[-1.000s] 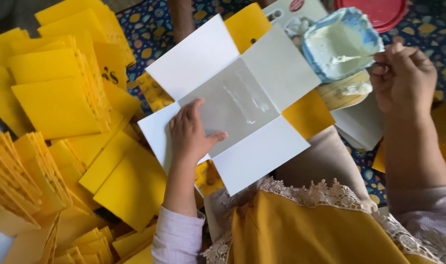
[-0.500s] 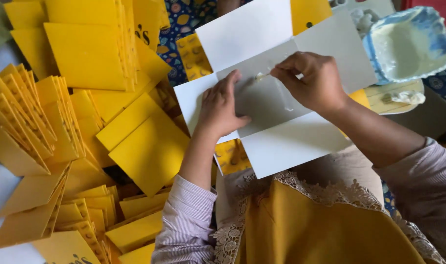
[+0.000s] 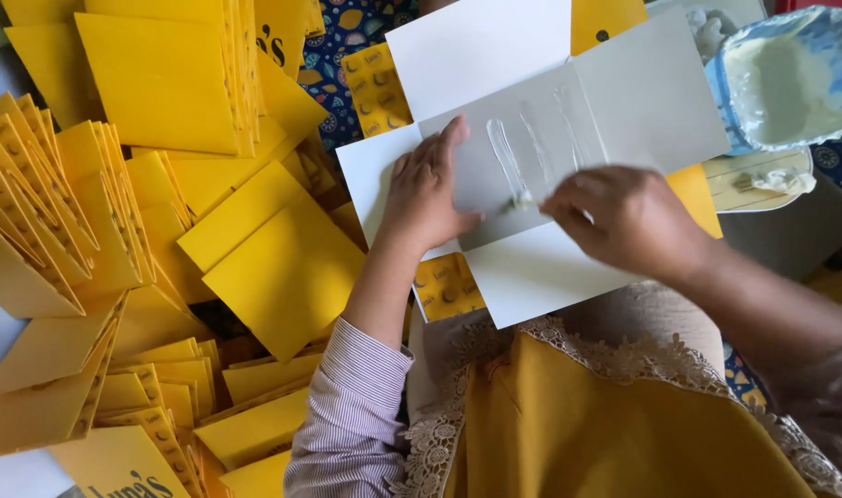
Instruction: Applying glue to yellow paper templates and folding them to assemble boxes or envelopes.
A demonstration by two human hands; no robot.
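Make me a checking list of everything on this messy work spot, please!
Surface: patterned blue cloth, mostly covered.
Job's things: unfolded white card with wet paste streaks; paste bowl at upper right.
Clutter: yellow envelopes piled and fanned on the left.
Grippers: left hand flat on the card; right hand with fingertips at a paste streak's end.
Cables: nothing seen.
Surroundings: yellow garment with lace trim.

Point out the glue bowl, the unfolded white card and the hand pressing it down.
glue bowl (image 3: 790, 78), head view, on the paste inside its rim.
unfolded white card (image 3: 476, 46), head view, on its upper flap.
left hand (image 3: 426, 189), head view, on its back.
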